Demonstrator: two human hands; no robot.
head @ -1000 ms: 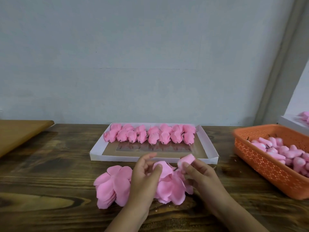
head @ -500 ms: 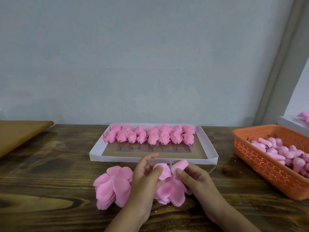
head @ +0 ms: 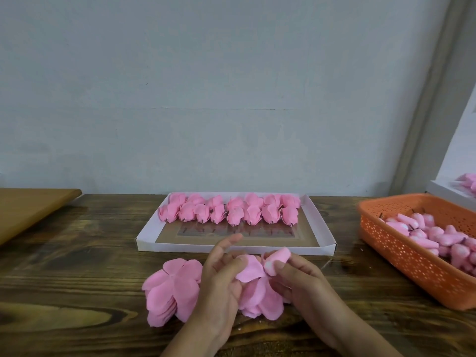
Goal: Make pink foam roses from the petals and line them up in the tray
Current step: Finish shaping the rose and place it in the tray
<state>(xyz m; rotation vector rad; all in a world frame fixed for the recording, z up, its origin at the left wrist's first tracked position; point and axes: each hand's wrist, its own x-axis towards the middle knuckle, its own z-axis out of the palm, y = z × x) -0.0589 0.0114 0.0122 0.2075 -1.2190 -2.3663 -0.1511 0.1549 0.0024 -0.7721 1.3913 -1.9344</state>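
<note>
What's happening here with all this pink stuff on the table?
A person is making foam roses. The right hand pinches a small pink bud while the left hand holds a loose petal against it, above a petal pile on the wooden table. Finished roses line the far side of the white tray; its near side is bare. An orange basket holds more buds.
</note>
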